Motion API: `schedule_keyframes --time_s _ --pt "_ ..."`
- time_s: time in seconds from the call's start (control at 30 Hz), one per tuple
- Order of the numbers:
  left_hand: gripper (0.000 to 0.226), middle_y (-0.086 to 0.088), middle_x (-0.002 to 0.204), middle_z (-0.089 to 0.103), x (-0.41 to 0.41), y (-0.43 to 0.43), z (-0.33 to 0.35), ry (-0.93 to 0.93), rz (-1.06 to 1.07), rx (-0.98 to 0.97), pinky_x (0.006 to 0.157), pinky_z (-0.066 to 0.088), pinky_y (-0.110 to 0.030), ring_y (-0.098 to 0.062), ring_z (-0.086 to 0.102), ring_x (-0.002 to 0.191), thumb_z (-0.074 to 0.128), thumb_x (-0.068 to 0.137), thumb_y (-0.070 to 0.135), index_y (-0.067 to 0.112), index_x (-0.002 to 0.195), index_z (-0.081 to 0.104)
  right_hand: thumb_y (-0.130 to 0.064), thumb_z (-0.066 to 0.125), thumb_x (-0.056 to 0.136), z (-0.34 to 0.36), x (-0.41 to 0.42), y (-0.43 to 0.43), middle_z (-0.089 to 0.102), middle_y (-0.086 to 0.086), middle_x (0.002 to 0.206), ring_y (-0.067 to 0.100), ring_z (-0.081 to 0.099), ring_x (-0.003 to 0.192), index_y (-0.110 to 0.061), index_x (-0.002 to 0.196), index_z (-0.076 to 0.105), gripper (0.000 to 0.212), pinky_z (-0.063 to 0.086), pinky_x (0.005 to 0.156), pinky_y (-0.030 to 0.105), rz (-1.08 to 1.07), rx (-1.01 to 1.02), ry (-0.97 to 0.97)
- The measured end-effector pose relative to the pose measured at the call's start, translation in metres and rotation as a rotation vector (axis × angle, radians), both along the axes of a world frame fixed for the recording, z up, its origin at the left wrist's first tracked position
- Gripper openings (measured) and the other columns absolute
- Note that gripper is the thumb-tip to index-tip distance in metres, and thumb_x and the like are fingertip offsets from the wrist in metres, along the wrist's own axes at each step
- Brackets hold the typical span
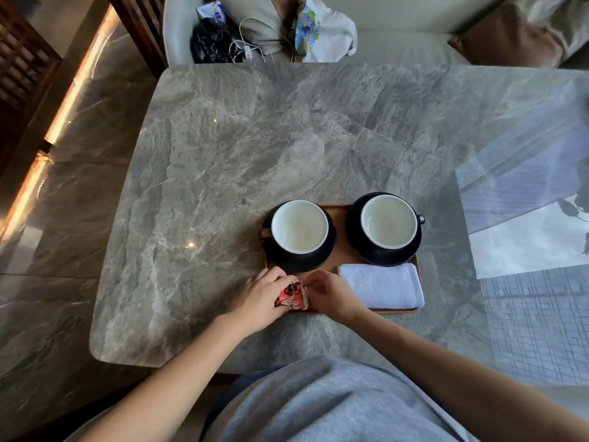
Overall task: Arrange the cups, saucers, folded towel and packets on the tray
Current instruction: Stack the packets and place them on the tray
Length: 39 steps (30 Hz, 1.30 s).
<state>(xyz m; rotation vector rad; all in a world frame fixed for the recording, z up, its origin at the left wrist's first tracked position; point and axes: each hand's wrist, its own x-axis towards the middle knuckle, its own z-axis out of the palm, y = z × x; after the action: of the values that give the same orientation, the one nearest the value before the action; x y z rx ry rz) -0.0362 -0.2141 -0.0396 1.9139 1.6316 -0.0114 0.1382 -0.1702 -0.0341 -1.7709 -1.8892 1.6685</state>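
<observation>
A brown wooden tray (340, 218) lies on the marble table. On its far half stand two black cups with white insides, the left cup (300, 226) on a black saucer (325, 256) and the right cup (389, 222) on a black saucer (353, 237). A folded white towel (382, 284) lies on the tray's near right. A red packet (291, 297) sits at the tray's near left corner. My left hand (258, 298) holds the packet from the left. My right hand (331, 295) pinches its right edge with curled fingers.
The grey marble table (207, 173) extends far and left of the tray. Its right part reflects a window. Behind the table a sofa holds bags (318, 30), a cable and a brown cushion (506, 36).
</observation>
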Motion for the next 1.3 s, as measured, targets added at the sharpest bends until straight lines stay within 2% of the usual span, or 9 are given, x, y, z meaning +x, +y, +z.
schedule_keyframes --time_s 0.1,0.2,0.37,0.53,0.73,0.9,1.0,1.1,1.3 --pt "0.063 0.006 0.127 0.043 0.0 0.002 0.002 0.046 -0.056 0.002 0.095 0.039 -0.038 -0.016 0.041 0.117 0.062 0.083 0.029 0.026 0.14 0.035 -0.018 0.048 0.095 0.012 0.006 0.002 0.068 0.008 0.09 0.017 0.067 0.077 -0.002 0.109 0.059 0.024 0.056 0.068 0.028 -0.213 -0.281 0.188" --pt "0.069 0.005 0.133 0.042 0.002 0.001 0.001 0.067 -0.066 0.021 0.1 0.035 -0.038 -0.018 0.04 0.122 0.063 0.082 0.029 0.023 0.142 0.029 -0.042 0.044 0.096 0.02 0.013 0.001 0.07 0.006 0.107 0.015 0.069 0.091 -0.012 0.11 0.058 0.036 0.055 0.069 0.025 -0.37 -0.568 0.311" --pt "0.058 0.008 0.125 0.045 0.002 -0.004 -0.001 0.069 -0.083 0.077 0.097 0.031 -0.033 -0.015 0.042 0.118 0.06 0.082 0.03 0.029 0.135 0.035 -0.06 0.043 0.09 0.028 0.014 -0.002 0.077 -0.008 0.087 0.007 0.071 0.088 -0.027 0.073 0.077 0.051 0.05 0.082 0.026 -0.311 -0.742 0.39" --pt "0.057 0.008 0.124 0.045 0.0 -0.006 0.001 0.05 -0.079 0.091 0.098 0.033 -0.036 -0.015 0.042 0.118 0.06 0.082 0.028 0.035 0.133 0.037 -0.058 0.043 0.091 0.038 0.007 -0.003 0.074 0.0 0.098 0.012 0.066 0.1 -0.022 0.089 0.063 0.041 0.049 0.087 0.027 -0.352 -0.762 0.412" --pt "0.056 0.008 0.123 0.046 -0.002 -0.006 0.004 0.071 -0.061 0.096 0.1 0.031 -0.035 -0.015 0.043 0.117 0.059 0.083 0.03 0.035 0.134 0.037 -0.055 0.04 0.093 0.047 0.005 -0.002 0.069 -0.002 0.101 0.01 0.063 0.099 -0.022 0.089 0.061 0.039 0.047 0.089 0.026 -0.338 -0.765 0.419" --pt "0.058 0.009 0.125 0.046 -0.001 -0.006 0.005 0.084 -0.055 0.099 0.101 0.03 -0.034 -0.014 0.042 0.118 0.058 0.084 0.03 0.033 0.136 0.035 -0.054 0.038 0.094 0.047 0.004 -0.003 0.066 -0.002 0.103 0.008 0.059 0.102 -0.023 0.093 0.06 0.038 0.038 0.103 0.03 -0.306 -0.763 0.384" --pt "0.058 0.01 0.126 0.047 -0.001 -0.005 0.005 0.092 -0.041 0.096 0.1 0.03 -0.033 -0.014 0.042 0.119 0.058 0.083 0.03 0.031 0.137 0.036 -0.054 0.036 0.095 0.049 0.003 -0.006 0.061 0.003 0.122 0.013 0.053 0.117 -0.017 0.115 0.057 0.047 0.03 0.114 0.034 -0.284 -0.776 0.371" --pt "0.058 0.009 0.126 0.047 -0.001 -0.005 0.005 0.099 -0.046 0.09 0.1 0.03 -0.033 -0.015 0.042 0.12 0.058 0.082 0.029 0.03 0.136 0.036 -0.052 0.033 0.096 0.056 0.001 -0.006 0.05 0.009 0.14 0.017 0.043 0.133 -0.013 0.137 0.044 0.058 0.026 0.116 0.036 -0.25 -0.765 0.358" --pt "0.056 0.006 0.122 0.045 0.001 -0.004 0.006 0.114 -0.056 0.074 0.097 0.032 -0.033 -0.017 0.043 0.115 0.059 0.081 0.029 0.03 0.133 0.038 -0.049 0.032 0.097 0.062 0.0 -0.007 0.057 0.007 0.134 0.016 0.05 0.126 -0.012 0.132 0.051 0.054 0.03 0.112 0.033 -0.253 -0.708 0.355"
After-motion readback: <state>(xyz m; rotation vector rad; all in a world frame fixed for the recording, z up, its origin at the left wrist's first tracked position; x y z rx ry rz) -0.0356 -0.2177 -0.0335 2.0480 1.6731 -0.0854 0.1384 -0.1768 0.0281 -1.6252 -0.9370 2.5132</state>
